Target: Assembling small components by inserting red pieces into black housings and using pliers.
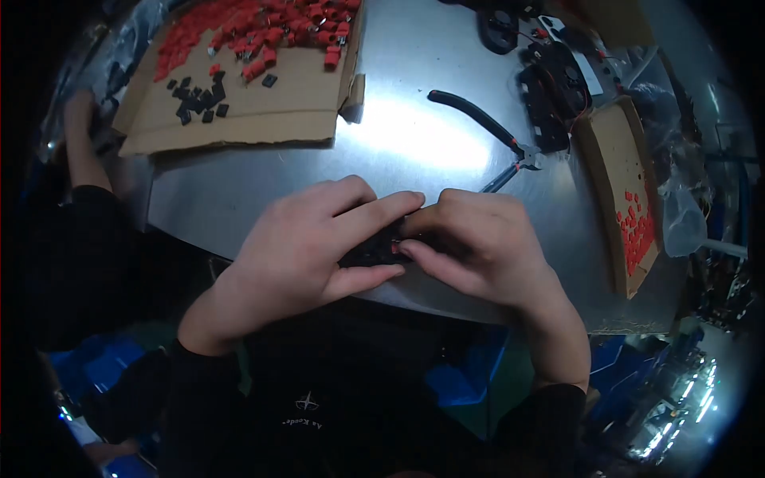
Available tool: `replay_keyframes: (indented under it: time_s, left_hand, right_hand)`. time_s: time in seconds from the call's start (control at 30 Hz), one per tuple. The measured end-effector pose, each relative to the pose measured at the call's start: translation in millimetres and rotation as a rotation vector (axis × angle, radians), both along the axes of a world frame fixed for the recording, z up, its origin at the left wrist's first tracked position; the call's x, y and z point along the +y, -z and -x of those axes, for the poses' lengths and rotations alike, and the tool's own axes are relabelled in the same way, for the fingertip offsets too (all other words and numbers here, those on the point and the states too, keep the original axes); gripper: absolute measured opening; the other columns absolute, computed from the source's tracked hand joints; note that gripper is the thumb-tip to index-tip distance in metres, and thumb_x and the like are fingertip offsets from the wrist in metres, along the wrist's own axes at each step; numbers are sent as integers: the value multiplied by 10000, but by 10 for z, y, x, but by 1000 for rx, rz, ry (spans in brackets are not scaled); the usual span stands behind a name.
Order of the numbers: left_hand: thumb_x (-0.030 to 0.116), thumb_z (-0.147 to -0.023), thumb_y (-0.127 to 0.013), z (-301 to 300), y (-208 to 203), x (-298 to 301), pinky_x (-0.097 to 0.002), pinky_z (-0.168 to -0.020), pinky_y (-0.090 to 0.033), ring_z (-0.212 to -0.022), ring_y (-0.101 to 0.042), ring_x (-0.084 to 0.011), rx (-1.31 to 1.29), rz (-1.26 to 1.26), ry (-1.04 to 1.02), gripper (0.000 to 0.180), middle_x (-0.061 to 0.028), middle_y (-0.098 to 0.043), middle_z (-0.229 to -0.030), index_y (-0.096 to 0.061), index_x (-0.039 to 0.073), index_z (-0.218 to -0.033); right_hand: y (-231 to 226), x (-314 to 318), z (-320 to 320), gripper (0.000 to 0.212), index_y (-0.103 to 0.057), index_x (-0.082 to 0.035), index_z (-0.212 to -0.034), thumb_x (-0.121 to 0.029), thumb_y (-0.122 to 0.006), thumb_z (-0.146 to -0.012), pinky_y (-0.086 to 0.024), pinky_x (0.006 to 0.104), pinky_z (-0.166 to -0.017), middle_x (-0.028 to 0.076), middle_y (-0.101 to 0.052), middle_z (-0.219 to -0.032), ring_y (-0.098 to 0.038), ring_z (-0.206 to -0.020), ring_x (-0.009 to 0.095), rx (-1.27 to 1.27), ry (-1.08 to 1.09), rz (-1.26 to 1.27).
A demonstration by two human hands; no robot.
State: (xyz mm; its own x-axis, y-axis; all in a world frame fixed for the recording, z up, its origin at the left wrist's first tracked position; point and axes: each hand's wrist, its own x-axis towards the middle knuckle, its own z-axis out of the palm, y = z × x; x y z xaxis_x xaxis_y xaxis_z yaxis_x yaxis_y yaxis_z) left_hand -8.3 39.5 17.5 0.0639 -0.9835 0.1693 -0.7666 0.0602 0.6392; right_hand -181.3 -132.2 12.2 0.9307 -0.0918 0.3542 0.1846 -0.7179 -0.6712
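Note:
Close to the table's near edge, my left hand (307, 235) grips a black part (368, 253) between its thumb and fingers. The fingers hide most of it, so its kind cannot be made out. My right hand (486, 243) is closed in a pinch at the part's right end. By the right thumb tip shows a small red piece (395, 248). Both hands are almost touching each other. Beyond them, a pair of cutting pliers (488, 127) with dark handles lies on the metal table (390, 127), untouched, its jaws toward the right.
A cardboard tray (279, 127) at the far left holds many red parts and several small black pieces. Black units with wires (558, 88) sit at the far right. Beside them stands a cardboard box (610, 183) with small red pieces. Another person's arm (84, 151) is at the left.

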Motion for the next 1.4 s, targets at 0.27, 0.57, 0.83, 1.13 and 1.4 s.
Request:
replay_keyframes:
  time_s: [0.27,0.57,0.83,1.13,1.4]
  left_hand:
    - [243,-758,-852,43,-4,-39,-371,-708,-545,-820,-652,-284,-30,42,44,604,-87,-629,-929,-689,92,-1319]
    - [236,-784,-852,73,51,20,-376,-710,-551,-819,-652,-276,25,69,47,557,-89,-631,-933,-693,73,-1292]
    - [312,-861,-797,-57,-66,-232,-418,-754,-550,-859,-664,-316,-41,-34,228,530,-95,-620,-962,-608,93,-1304]
    - [417,-911,-749,-71,39,-809,-490,-769,-564,-907,-708,-399,-63,-101,481,581,-204,-675,-1076,-480,62,-1283]
    - [389,-898,-774,42,233,-704,-468,-705,-586,-866,-719,-374,-16,71,473,545,-174,-658,-1019,-487,59,-1225]
  right_hand:
    - [-317,8,38,177,-687,-45,-992,-92,-772,-844,-538,367,-613,109,-691,-820,-698,-699,292,479,62,-200]
    - [-254,95,71,140,-667,-44,-962,-88,-745,-855,-531,393,-608,120,-660,-796,-668,-671,321,382,48,-63]
    - [-358,-152,110,94,-710,-21,-922,-78,-748,-856,-482,306,-570,71,-682,-787,-646,-636,185,348,23,-83]
    - [-197,-536,61,171,-707,20,-972,-128,-687,-889,-513,303,-764,109,-683,-906,-665,-836,192,157,393,20]
    - [45,-624,-337,123,-716,12,-992,-90,-678,-934,-530,327,-708,136,-689,-885,-687,-774,226,106,556,202]
